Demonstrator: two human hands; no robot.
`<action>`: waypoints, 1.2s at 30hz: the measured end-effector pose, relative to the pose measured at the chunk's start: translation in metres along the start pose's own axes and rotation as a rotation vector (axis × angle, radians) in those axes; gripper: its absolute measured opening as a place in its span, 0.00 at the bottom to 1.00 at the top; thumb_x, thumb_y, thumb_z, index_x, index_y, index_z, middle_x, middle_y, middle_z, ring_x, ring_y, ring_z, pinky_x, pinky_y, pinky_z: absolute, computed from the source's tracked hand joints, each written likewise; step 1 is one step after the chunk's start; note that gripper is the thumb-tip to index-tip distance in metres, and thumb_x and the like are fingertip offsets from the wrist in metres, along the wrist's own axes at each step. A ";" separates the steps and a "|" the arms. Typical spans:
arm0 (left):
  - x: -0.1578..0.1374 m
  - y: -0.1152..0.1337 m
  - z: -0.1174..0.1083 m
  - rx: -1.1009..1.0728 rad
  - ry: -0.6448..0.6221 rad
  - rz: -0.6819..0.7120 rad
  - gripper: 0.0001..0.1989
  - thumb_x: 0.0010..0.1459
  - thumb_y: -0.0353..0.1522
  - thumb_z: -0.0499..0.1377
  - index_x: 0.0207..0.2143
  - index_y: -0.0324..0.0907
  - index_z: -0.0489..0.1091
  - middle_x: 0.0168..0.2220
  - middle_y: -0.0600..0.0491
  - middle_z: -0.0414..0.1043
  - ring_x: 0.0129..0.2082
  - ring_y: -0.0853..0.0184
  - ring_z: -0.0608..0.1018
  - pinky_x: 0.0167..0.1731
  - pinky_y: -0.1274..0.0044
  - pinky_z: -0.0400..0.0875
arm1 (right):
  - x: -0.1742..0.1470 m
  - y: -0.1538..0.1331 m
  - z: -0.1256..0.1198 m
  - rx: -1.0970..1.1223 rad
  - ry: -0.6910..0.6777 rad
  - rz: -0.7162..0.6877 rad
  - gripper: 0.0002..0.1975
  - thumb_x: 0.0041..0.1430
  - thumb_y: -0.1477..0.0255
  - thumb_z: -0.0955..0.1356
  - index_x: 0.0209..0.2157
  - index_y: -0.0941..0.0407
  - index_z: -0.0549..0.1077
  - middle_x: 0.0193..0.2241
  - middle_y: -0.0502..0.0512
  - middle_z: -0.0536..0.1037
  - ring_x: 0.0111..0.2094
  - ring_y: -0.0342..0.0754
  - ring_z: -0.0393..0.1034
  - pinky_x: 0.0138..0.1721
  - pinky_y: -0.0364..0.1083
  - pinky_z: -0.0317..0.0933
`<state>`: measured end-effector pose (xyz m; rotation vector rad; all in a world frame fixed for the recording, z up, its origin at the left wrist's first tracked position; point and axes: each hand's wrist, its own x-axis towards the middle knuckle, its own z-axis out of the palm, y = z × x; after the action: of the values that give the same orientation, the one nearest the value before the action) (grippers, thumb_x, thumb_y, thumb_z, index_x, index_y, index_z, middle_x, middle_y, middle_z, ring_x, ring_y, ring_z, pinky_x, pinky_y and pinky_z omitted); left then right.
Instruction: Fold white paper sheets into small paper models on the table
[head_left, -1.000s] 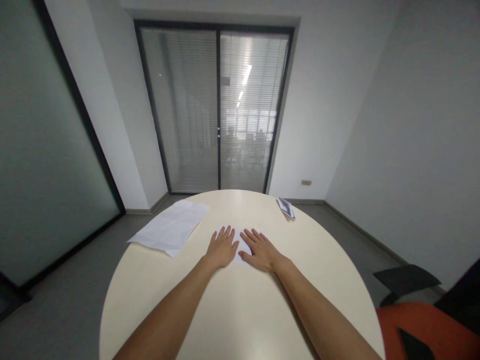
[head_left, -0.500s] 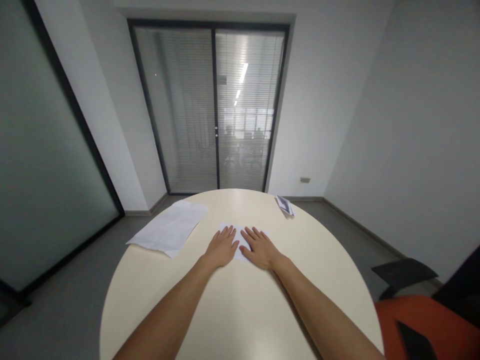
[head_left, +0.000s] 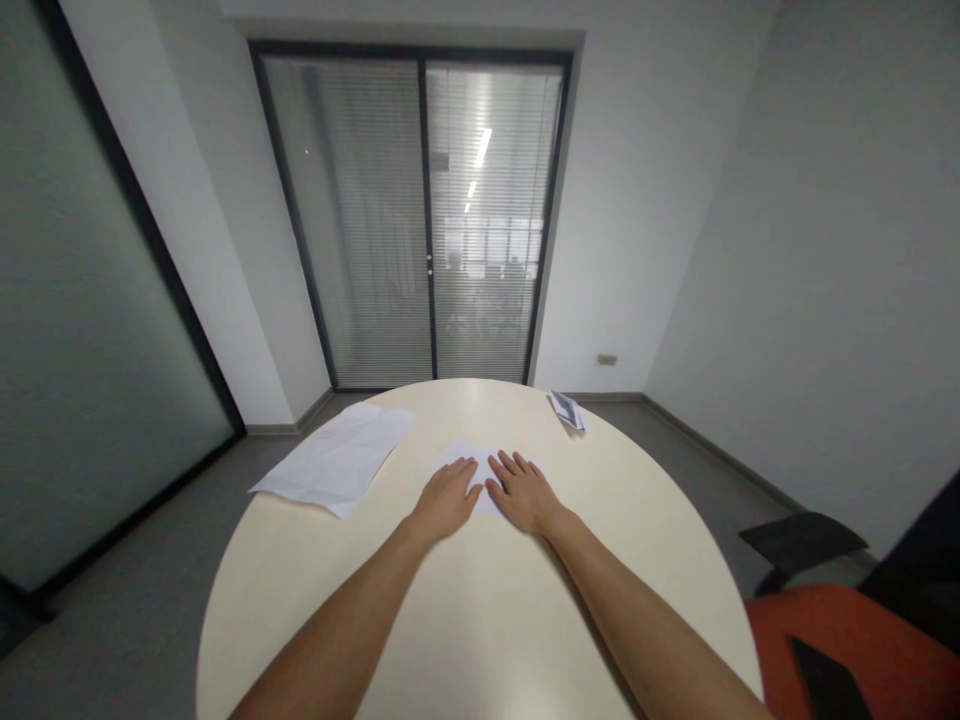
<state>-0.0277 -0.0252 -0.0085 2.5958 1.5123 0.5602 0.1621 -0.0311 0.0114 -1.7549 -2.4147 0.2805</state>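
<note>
A small sheet of white paper (head_left: 489, 503) lies on the round cream table (head_left: 480, 610), largely covered by my hands. My left hand (head_left: 445, 500) rests on its left part, fingers stretched forward and thumb pointing inward. On the right part lies my right hand (head_left: 523, 494), palm down with the fingers spread. A narrow strip of the paper shows between the two thumbs, and its far edge peeks out beyond the fingertips. Neither hand grips anything.
A larger creased white sheet (head_left: 341, 455) lies at the table's left, reaching its edge. Near the far right edge sits a folded paper piece (head_left: 568, 412). An orange chair (head_left: 817, 640) with black armrests stands at the right. Glass doors with blinds (head_left: 427, 230) are beyond.
More of the small sheet's far edge shows beyond my fingers. My left fingers have drawn slightly back and bent a little; my right hand has shifted slightly. The view has moved a little.
</note>
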 end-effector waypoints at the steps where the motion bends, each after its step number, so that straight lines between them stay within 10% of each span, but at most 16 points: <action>1: 0.001 -0.001 0.001 0.001 -0.012 -0.009 0.26 0.71 0.38 0.46 0.65 0.35 0.62 0.66 0.42 0.62 0.67 0.57 0.64 0.67 0.65 0.56 | 0.001 0.001 0.000 -0.005 0.005 -0.007 0.34 0.71 0.53 0.51 0.71 0.55 0.52 0.72 0.57 0.48 0.72 0.62 0.39 0.69 0.59 0.37; 36: -0.002 -0.015 -0.013 0.058 -0.031 -0.157 0.23 0.69 0.31 0.44 0.63 0.45 0.65 0.67 0.49 0.62 0.68 0.56 0.62 0.68 0.51 0.47 | -0.008 0.015 -0.005 0.030 -0.012 -0.097 0.43 0.65 0.44 0.57 0.71 0.58 0.55 0.72 0.61 0.49 0.72 0.62 0.39 0.69 0.58 0.38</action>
<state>-0.0457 -0.0209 -0.0013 2.4840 1.7277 0.4640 0.1798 -0.0342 0.0127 -1.6230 -2.4816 0.3151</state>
